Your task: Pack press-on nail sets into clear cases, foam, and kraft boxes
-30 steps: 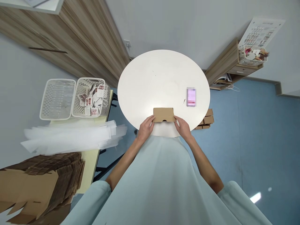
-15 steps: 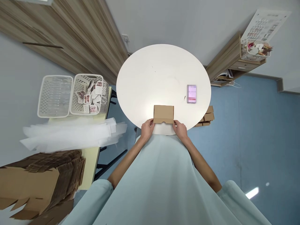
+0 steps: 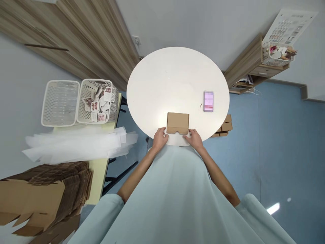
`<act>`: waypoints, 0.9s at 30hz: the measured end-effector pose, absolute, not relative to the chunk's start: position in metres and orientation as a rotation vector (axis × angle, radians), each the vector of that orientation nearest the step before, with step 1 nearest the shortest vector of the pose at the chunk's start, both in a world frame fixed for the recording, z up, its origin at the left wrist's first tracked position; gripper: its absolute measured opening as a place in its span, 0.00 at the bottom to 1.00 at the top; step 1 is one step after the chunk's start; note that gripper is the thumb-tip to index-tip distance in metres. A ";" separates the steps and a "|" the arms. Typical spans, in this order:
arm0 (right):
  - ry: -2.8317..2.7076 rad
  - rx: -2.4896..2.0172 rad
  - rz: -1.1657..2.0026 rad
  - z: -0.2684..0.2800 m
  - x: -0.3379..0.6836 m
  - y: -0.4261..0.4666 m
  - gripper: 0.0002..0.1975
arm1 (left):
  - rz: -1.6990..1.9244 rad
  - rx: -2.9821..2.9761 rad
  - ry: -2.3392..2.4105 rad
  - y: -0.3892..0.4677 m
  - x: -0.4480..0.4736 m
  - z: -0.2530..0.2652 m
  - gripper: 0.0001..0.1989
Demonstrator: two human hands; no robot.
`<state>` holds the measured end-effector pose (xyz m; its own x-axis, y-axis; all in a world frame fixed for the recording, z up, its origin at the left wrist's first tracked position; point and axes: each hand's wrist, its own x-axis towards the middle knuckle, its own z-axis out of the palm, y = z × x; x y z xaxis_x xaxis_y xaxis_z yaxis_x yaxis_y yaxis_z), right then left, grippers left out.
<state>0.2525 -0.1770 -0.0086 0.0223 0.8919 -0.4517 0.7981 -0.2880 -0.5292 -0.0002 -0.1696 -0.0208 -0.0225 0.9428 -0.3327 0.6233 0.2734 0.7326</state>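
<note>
A small brown cardboard box (image 3: 177, 121) lies near the front edge of the white oval table (image 3: 175, 74). Its lid looks folded down, and a notch shows in the edge facing me. My left hand (image 3: 160, 139) is at the box's near left corner, thumb and fingers apart. Opposite it, my right hand (image 3: 195, 139) has its fingers by the near right corner and its thumb spread toward the front flap. Neither hand grips the box. Whether the fingertips touch the cardboard is hard to tell.
A blurred pink-purple packet (image 3: 208, 101) lies at the table's right. Left, a side table (image 3: 98, 179) bears white baskets (image 3: 82, 112), white translucent sheets (image 3: 76, 142) and stacked flat cardboard (image 3: 73, 186). Brown boxes (image 3: 225, 126) sit beyond the table's right edge. A wooden cabinet (image 3: 254, 64) stands far right.
Both hands have loosened from the box's near corners. Their thumbs have moved away from the fingers. The box stays in about the same place.
</note>
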 end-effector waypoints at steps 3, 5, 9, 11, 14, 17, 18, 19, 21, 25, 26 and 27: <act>-1.652 -2.041 1.143 -0.014 0.251 -0.173 0.35 | 0.571 1.300 1.691 -0.165 0.002 -0.025 0.33; -1.558 -1.928 1.207 -0.014 0.248 -0.168 0.36 | 0.612 1.217 1.632 -0.161 0.005 -0.024 0.31; -1.433 -1.808 1.298 0.002 0.243 -0.161 0.37 | 0.682 1.221 1.580 -0.154 0.010 -0.007 0.25; -1.430 -1.808 1.293 0.018 0.245 -0.159 0.39 | 0.708 1.253 1.591 -0.154 0.011 0.011 0.25; -1.481 -1.814 1.246 0.041 0.251 -0.157 0.39 | 0.752 1.265 1.592 -0.152 0.010 0.040 0.26; -1.539 -1.847 1.190 0.052 0.257 -0.152 0.34 | 0.741 1.306 1.630 -0.149 0.007 0.059 0.20; -1.555 -1.863 1.174 0.052 0.258 -0.150 0.32 | 0.717 1.330 1.649 -0.148 0.006 0.062 0.18; -1.567 -1.877 1.160 0.052 0.259 -0.149 0.30 | 0.687 1.354 1.667 -0.146 0.005 0.064 0.16; -1.581 -1.890 1.141 0.050 0.260 -0.146 0.26 | 0.630 1.382 1.696 -0.143 0.003 0.063 0.14; -1.583 -1.883 1.131 0.051 0.260 -0.143 0.24 | 0.561 1.416 1.719 -0.139 0.000 0.057 0.13; -1.575 -1.884 1.133 0.053 0.260 -0.143 0.24 | 0.554 1.429 1.717 -0.138 0.000 0.056 0.13; -1.566 -1.886 1.135 0.055 0.260 -0.143 0.23 | 0.551 1.442 1.717 -0.137 -0.001 0.056 0.14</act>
